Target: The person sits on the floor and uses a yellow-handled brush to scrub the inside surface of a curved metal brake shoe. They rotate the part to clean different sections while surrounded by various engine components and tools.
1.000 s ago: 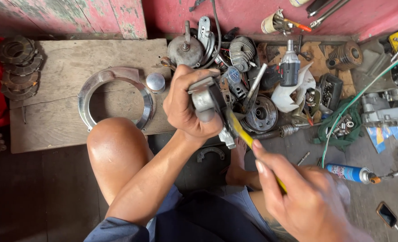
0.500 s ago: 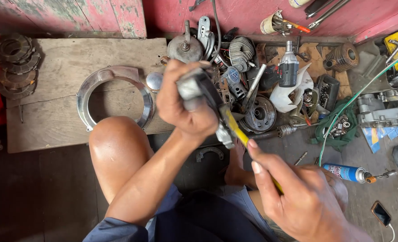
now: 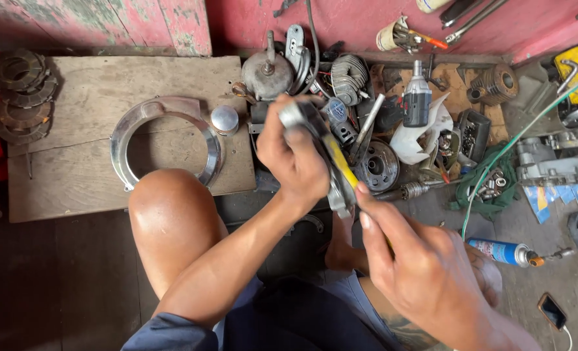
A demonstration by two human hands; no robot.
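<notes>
While gripped in curled left-hand fingers (image 3: 287,138), grey metal part (image 3: 315,140) held above wooden board's (image 3: 94,130) right edge; right hand (image 3: 419,273) closed round yellow-handled tool (image 3: 342,170), tip touching part. Probably heavy, rigid, maybe greasy: best grasped around thick body, not thin edges. One part, one tool; left of them on board, one chrome ring (image 3: 165,140), one small cap (image 3: 225,119).
</notes>
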